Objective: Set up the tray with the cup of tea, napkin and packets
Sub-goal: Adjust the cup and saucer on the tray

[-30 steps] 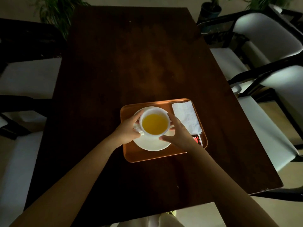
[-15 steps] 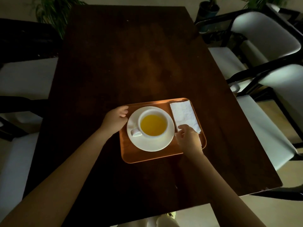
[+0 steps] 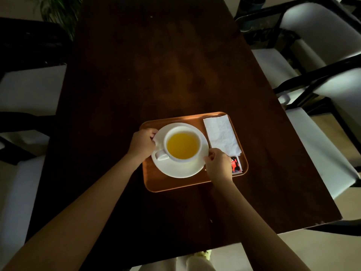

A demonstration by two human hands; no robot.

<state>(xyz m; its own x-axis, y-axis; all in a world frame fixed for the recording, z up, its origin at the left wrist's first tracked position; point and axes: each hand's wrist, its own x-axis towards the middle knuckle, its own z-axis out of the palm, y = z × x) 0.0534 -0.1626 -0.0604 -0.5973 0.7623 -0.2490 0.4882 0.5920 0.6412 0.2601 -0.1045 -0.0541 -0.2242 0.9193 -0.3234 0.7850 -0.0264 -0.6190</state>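
While two hands [image 3: 143, 143] [image 3: 218, 166] grip one saucer [image 3: 180, 169] — one cup [image 3: 183, 145], one napkin [image 3: 221, 134]

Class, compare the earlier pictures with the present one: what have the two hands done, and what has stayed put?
Both hands let go of the cup. The left hand and right hand now pinch opposite edges of the saucer; the right came back from the napkin. Cup, napkin, packets and tray kept their places.
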